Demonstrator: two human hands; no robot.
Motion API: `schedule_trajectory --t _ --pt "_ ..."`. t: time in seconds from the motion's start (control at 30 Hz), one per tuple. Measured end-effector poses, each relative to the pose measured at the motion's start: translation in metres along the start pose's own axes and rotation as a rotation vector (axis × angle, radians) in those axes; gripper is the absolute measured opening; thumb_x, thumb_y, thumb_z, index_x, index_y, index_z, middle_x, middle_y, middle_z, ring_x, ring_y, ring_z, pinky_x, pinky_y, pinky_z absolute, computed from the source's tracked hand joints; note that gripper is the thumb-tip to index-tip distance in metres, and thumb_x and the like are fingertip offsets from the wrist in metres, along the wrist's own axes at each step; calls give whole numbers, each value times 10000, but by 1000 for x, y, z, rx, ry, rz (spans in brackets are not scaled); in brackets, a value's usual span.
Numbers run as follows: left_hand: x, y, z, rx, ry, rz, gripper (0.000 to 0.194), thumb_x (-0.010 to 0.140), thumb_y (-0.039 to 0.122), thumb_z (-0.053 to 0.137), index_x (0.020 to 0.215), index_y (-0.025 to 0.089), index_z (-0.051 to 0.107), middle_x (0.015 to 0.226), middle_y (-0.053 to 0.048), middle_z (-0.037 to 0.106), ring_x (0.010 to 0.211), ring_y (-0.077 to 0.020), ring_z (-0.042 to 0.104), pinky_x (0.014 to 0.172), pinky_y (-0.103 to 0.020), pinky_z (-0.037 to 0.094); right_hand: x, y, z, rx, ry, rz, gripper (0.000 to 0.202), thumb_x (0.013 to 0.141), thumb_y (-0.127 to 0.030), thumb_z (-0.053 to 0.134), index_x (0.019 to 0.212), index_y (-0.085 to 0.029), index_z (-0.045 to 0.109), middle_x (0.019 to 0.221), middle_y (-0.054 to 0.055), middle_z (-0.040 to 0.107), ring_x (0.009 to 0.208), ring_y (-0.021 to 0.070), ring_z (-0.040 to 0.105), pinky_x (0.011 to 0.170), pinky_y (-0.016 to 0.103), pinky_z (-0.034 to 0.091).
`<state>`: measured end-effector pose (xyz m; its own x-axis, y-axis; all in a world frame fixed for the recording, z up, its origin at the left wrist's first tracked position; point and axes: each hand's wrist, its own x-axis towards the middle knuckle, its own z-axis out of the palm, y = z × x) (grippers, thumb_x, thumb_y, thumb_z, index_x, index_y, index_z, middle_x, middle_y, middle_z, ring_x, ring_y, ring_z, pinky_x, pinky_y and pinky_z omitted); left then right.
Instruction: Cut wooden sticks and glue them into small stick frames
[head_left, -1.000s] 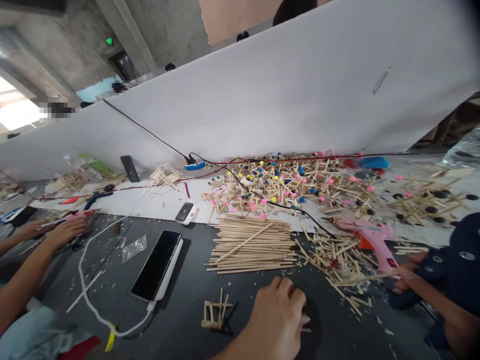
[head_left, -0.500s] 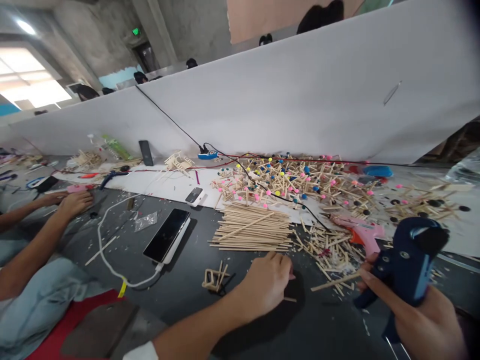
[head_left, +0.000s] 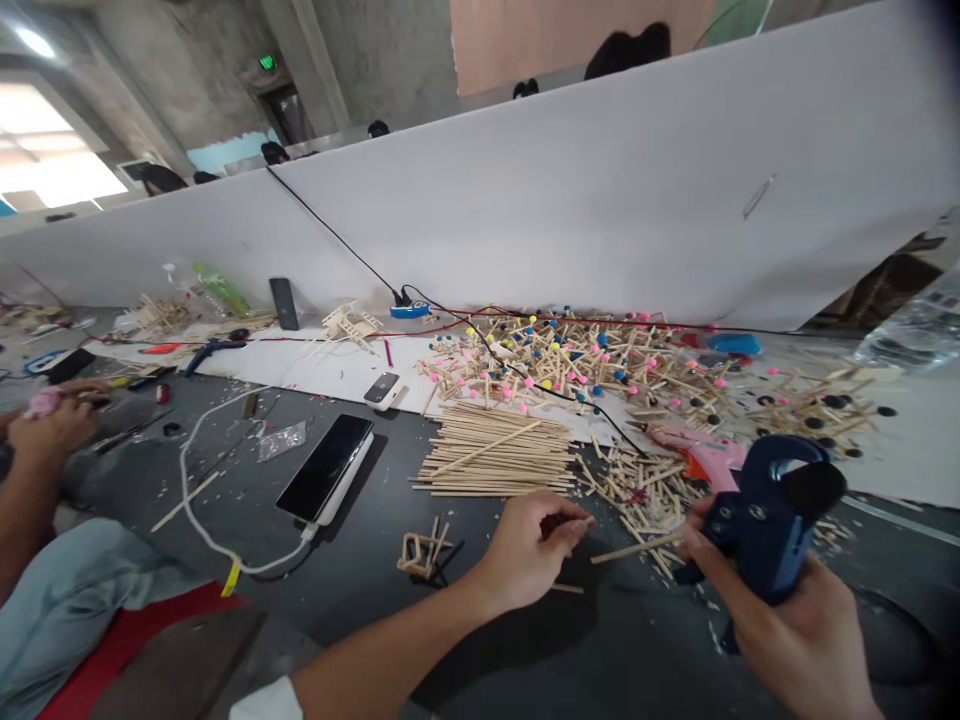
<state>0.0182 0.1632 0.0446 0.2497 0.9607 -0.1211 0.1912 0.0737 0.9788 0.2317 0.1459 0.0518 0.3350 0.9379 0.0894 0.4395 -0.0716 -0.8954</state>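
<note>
My right hand (head_left: 802,610) is wrapped round a dark blue hand cutter (head_left: 772,530). A thin wooden stick (head_left: 634,548) points left from beside its fingertips. My left hand (head_left: 529,550) is closed in a pinch, palm side turned right, just in front of a neat pile of long wooden sticks (head_left: 495,455); whatever its fingertips hold is too small to make out. Under that hand a short cut stick (head_left: 568,589) lies on the dark table. Left of it stands a small frame of glued sticks (head_left: 424,553). Short cut pieces (head_left: 652,490) are heaped between my hands.
Behind the pile lie many sticks with coloured balls (head_left: 555,350). A pink glue gun (head_left: 705,450) rests right of them. Leftward are a phone on a white power bank (head_left: 326,470) with a white cable (head_left: 191,480), and a co-worker's hands (head_left: 56,425). A white partition (head_left: 525,200) rises behind.
My left hand has turned, showing its thumb and pinched fingers. My right hand with the cutter and stick has come left, closer to it. The co-worker's hands have shifted left.
</note>
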Motion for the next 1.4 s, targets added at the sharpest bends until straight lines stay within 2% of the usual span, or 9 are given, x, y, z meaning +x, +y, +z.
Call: schedule_trajectory --t 0.13,0.27,0.37,0.5,0.6,0.83,1.1,1.4 --pt "-1 -1 5 -260 -79 -171 493 764 603 641 907 130 634 584 34 507 397 -80 488 397 -193 354 6 -20 8 -31 -35 -53 362 682 -508 700 837 -182 718 775 71 753 723 266 716 617 280 581" --pt "1 0 3 -314 -109 -205 580 699 687 646 867 134 601 576 37 512 385 -84 516 352 -176 328 7 -19 16 -2 -78 -61 360 685 -502 701 865 -190 721 798 67 758 740 265 718 639 277 584" --pt "1 0 1 -221 -130 -194 546 738 681 607 790 138 577 617 17 549 368 -65 497 342 -173 338 4 -8 16 -2 -84 -30 378 690 -527 700 864 -193 720 801 66 757 759 267 721 655 276 585" --pt "-3 0 0 -156 -236 -185 504 817 651 540 775 149 550 572 16 568 341 -56 464 340 -162 328 0 3 10 -5 -51 -23 374 703 -540 688 841 -193 710 783 60 748 741 257 713 645 272 581" --pt "-5 3 0 -144 -282 -193 481 832 627 547 776 149 552 485 38 523 337 -61 457 351 -156 336 -3 3 6 22 -31 -33 355 698 -531 693 815 -196 704 772 54 743 741 255 711 659 273 580" --pt "-3 7 0 -190 -350 -272 493 807 626 584 818 133 587 542 16 575 364 -66 496 342 -159 359 -3 2 7 26 -36 -36 336 702 -514 703 816 -198 698 769 58 732 728 259 699 654 294 571" --pt "0 4 3 -324 -345 -371 519 764 615 646 811 98 640 543 -15 614 373 -87 531 331 -170 343 -2 6 8 110 -50 2 289 729 -437 721 876 -193 671 768 48 701 732 235 665 670 302 544" --pt "1 7 4 -436 -348 -427 525 733 582 703 823 66 670 503 -23 603 367 -89 514 329 -183 305 1 1 5 124 -49 15 295 754 -436 707 881 -173 660 751 49 687 694 215 645 653 299 532"
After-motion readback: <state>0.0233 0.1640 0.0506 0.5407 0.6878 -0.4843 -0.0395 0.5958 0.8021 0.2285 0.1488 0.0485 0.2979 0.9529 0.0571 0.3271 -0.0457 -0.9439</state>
